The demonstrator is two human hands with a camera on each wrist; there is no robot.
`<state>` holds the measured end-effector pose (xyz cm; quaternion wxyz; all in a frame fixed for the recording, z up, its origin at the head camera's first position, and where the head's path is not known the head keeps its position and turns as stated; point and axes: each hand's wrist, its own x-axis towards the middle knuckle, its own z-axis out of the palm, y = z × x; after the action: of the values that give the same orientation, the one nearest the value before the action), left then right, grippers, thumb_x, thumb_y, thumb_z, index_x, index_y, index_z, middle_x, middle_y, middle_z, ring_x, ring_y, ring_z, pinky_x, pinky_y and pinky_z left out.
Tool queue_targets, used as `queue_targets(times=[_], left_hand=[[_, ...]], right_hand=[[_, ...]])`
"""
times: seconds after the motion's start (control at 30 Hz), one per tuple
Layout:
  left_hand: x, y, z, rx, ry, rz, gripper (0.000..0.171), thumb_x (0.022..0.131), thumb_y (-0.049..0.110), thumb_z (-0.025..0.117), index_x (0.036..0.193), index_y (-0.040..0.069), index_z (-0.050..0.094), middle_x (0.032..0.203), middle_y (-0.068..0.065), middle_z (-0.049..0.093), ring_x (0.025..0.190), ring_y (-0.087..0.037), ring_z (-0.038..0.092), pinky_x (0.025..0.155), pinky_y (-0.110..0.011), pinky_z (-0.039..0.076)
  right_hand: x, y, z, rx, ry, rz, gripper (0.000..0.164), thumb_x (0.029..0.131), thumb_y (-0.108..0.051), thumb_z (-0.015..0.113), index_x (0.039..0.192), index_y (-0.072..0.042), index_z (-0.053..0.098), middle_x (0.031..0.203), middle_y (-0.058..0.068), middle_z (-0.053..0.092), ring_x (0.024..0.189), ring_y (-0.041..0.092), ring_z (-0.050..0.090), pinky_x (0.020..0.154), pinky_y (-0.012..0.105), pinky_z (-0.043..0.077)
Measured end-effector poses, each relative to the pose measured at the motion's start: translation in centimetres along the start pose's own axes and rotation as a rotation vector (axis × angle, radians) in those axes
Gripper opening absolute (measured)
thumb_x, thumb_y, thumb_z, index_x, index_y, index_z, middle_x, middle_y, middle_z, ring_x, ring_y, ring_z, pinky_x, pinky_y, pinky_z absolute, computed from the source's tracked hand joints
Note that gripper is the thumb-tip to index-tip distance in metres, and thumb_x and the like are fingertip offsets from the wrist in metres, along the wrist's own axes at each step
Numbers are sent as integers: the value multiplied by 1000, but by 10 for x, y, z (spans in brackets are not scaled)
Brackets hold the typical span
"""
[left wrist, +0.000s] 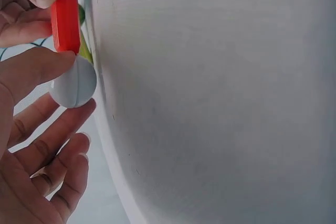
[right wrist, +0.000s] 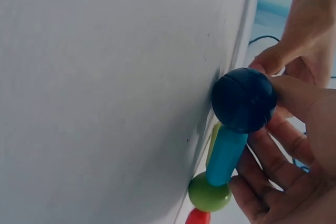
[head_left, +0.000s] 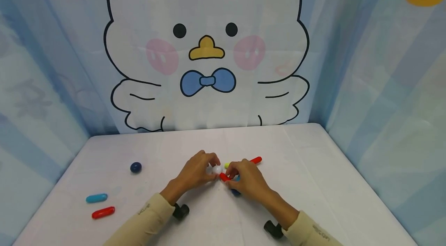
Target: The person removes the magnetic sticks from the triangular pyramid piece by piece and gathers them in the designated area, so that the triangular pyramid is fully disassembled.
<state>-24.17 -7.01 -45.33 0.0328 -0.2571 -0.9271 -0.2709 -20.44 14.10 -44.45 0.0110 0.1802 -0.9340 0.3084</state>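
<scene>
My left hand [head_left: 198, 169] holds a white ball [left wrist: 73, 83] between thumb and fingers. The ball meets the end of a red rod [left wrist: 65, 17], whose other end joins a dark blue ball [right wrist: 244, 99]. My right hand [head_left: 249, 180] pinches that red rod near the dark blue ball. From the dark blue ball a light blue rod [right wrist: 226, 156] runs to a green ball [right wrist: 210, 192], and a second red rod [right wrist: 198, 217] extends beyond it. Part of a yellow-green rod [right wrist: 212, 140] shows behind; its ends are hidden.
On the left of the white table [head_left: 296, 153] lie a loose dark blue ball [head_left: 136, 167], a light blue rod [head_left: 96, 198] and a red rod [head_left: 103, 212]. A printed curtain [head_left: 209, 110] stands behind the table's far edge.
</scene>
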Motion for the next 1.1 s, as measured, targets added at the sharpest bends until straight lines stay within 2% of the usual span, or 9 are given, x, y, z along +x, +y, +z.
queue_targets(times=[0.17,0.4,0.63,0.83,1.1], left_hand=[[-1,2,0,15,13,-5,27,87,20,88,107,19,72,99,4,72,89,-10,52,78,-28,50],[-2,3,0,56,63,-7,30,86,28,90,105,19,69,93,5,70,86,-10,51,74,-27,47],[-5,-1,-7,51,97,-75,33,85,32,91,105,18,69,92,4,69,87,-11,51,74,-29,49],[-11,-16,-26,46,114,-140,31,85,27,92,108,18,73,98,2,73,93,-16,57,81,-34,52],[-23,-49,-56,124,90,-212,31,89,21,88,116,15,75,108,-3,73,102,-23,61,91,-43,56]], right_hand=[[0,1,3,-23,15,9,19,85,-18,91,96,-17,75,82,-8,72,85,16,56,72,27,42],[0,1,4,-15,49,29,22,84,-16,91,97,-17,73,85,-5,71,88,15,58,74,26,46],[1,2,4,7,54,42,22,84,-16,91,98,-16,73,85,-4,72,89,16,58,74,27,46],[0,1,5,15,48,53,22,85,-16,90,99,-16,73,87,-5,71,92,15,58,76,27,48],[1,1,6,25,46,58,22,85,-16,90,98,-16,73,87,-5,71,93,16,60,76,27,48]])
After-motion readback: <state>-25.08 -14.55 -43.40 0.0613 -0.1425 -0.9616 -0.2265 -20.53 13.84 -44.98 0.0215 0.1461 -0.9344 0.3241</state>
